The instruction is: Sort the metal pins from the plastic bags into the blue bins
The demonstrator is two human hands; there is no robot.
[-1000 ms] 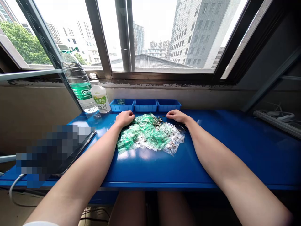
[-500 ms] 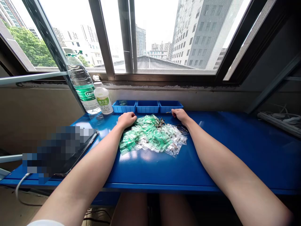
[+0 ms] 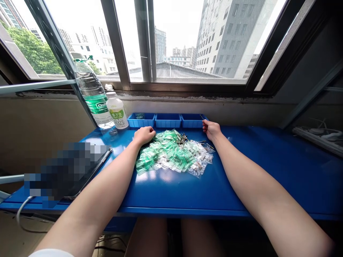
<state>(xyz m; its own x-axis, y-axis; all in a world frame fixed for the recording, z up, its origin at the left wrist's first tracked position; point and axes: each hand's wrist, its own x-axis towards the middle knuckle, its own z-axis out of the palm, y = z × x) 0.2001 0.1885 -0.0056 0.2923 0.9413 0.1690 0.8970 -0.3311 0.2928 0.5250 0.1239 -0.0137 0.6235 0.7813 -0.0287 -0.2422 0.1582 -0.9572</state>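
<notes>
My right hand [image 3: 213,130] is closed in a pinch on a thin metal rod [image 3: 202,116], which points up and left at the right blue bin [image 3: 191,121]. My left hand [image 3: 144,135] rests with curled fingers at the upper left edge of a heap of small green-tinted plastic bags [image 3: 171,150]; whatever is inside its fingers is hidden. Clear small bags [image 3: 198,157] with thin pieces in them make up the heap's right side. Loose dark metal rods [image 3: 183,138] lie on top at the back, and a few more rods [image 3: 209,145] lie beside my right wrist.
Three blue bins stand in a row by the wall; the left bin [image 3: 141,122] holds something small and greenish. A large water bottle [image 3: 95,103] and a white bottle [image 3: 117,112] stand left of them. A blurred dark flat object [image 3: 72,171] lies at left on the blue table [image 3: 182,196].
My right hand has moved a little to the right and turned, so the rod in it now points upward in front of the right bin. The left hand stays in place.
</notes>
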